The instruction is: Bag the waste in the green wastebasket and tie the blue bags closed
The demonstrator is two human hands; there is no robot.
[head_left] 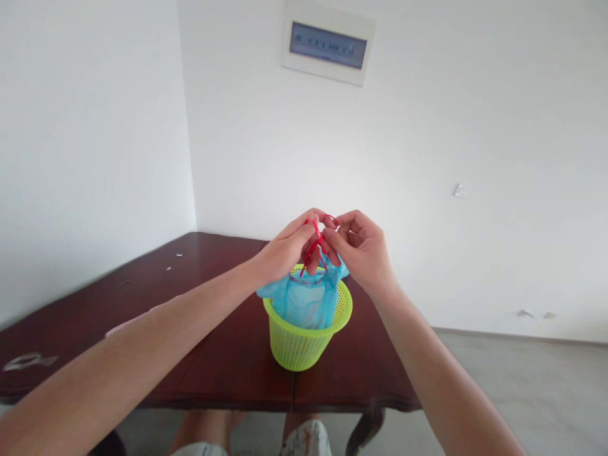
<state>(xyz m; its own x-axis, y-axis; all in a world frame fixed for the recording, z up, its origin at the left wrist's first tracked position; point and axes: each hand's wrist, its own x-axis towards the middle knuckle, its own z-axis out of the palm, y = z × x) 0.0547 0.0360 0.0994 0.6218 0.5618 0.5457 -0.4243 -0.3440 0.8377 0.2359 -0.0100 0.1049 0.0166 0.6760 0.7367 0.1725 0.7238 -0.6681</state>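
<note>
Both hands meet above a yellow-green plastic basket [300, 345] with perforated walls, which stands upright on the table. Inside it sits a blue plastic bag [306, 304], its top bunched and spilling a little over the rim. My left hand [297, 239] pinches a red drawstring [313, 244] that loops and crosses between the fingers. From the right, my right hand [358, 240] grips part of the same string, with thumb and index finger pressed together. The string's ends hang toward the bag's top. Part of the bag's neck is hidden behind the fingers.
The dark red wooden table [237, 373] reaches back to the wall corner, with small white scraps [179, 254] on it. A pale object [28, 361] lies at its left edge. A breaker panel [327, 44] is set in the wall. Grey floor [517, 380] lies to the right.
</note>
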